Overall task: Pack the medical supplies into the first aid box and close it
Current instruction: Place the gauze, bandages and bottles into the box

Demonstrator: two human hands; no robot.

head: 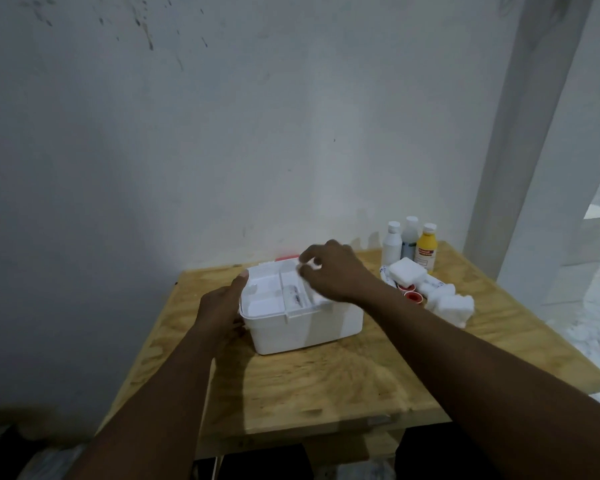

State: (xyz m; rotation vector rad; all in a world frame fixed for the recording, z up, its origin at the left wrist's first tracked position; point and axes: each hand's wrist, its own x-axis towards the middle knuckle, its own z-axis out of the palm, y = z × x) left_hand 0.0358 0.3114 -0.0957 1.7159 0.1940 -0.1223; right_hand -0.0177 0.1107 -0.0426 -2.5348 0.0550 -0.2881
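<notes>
The white first aid box [309,330] stands open on the wooden table [326,386], with a white divided tray [269,296] and its handle bar on top. A red piece of the lid [286,258] shows behind it. My left hand [219,310] grips the box's left side, thumb on the rim. My right hand [333,271] hovers over the tray's back right corner with fingers curled around something white; blur hides what it is. Three bottles, white [392,242], clear [410,237] and yellow [426,249], stand at the back right.
Beside the box on the right lie a white square pack [406,271], red-cored tape rolls [409,296] and white bandage rolls [447,301]. A wall rises just behind the table. The table's right edge drops off by a white pillar [520,168].
</notes>
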